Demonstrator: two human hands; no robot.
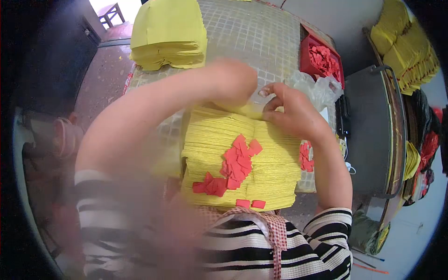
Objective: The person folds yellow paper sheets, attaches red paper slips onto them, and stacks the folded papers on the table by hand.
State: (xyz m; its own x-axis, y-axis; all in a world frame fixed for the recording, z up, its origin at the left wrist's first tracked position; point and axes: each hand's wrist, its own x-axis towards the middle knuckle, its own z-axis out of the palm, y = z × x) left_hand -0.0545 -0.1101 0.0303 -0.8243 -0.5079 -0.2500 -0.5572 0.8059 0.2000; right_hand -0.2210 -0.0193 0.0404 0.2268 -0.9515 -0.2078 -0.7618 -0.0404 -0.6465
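A broad stack of yellow paper sheets point(275, 158) lies in front of me, its layered edges facing up in two side-by-side rows. Loose red paper pieces point(238, 163) are heaped on its middle, and two more sit near its close edge. My left hand point(233, 81) is smeared by motion above the stack's far edge, so its fingers cannot be made out. Beneath it shows a blurred yellow sheet point(252, 111). At the far right edge of the stack, my right hand point(296, 112) has curved fingers with a gap between them, the lower ones touching the yellow paper.
Another yellow paper stack point(168, 32) stands at the table's far left. A red box point(322, 58) of red pieces sits at the far right, beside a crumpled clear plastic bag point(319, 88). More red pieces point(306, 157) lie right of the stack. A dark cabinet point(364, 130) stands to the right.
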